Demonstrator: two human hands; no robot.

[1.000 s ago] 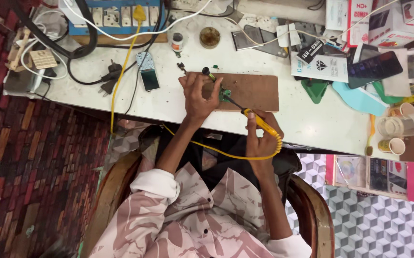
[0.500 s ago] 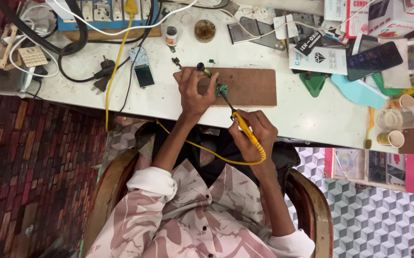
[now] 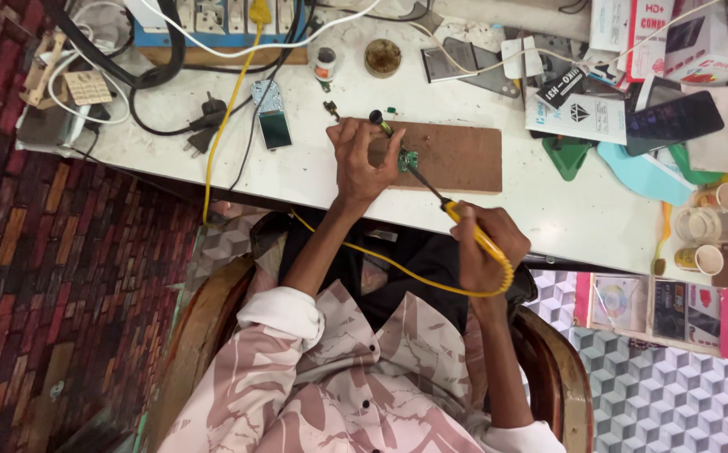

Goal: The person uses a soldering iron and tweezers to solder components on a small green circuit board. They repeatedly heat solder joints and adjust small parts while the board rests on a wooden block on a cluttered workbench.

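My left hand [image 3: 362, 159] rests on the left end of a brown wooden board [image 3: 456, 158] and pinches a thin dark tool, tweezers by the look of it, against a small green circuit board [image 3: 407, 159]. My right hand [image 3: 485, 243] grips a yellow-handled soldering iron [image 3: 473, 231]. Its dark metal tip reaches up and left and touches the small green circuit board. The iron's yellow cable [image 3: 380, 264] loops below my arms and runs up to the power strip.
The white table [image 3: 313, 176] carries a power strip [image 3: 213, 17], black cables and a plug [image 3: 200, 134], a small display module [image 3: 273, 126], two small round tins [image 3: 380, 57], phones and boxes [image 3: 674, 117] at right, and paper cups [image 3: 704, 256]. A brick-patterned floor lies at left.
The view has shifted, so the table sits higher in the frame. Both hands keep their grip; the iron's tip stays at the green circuit board.
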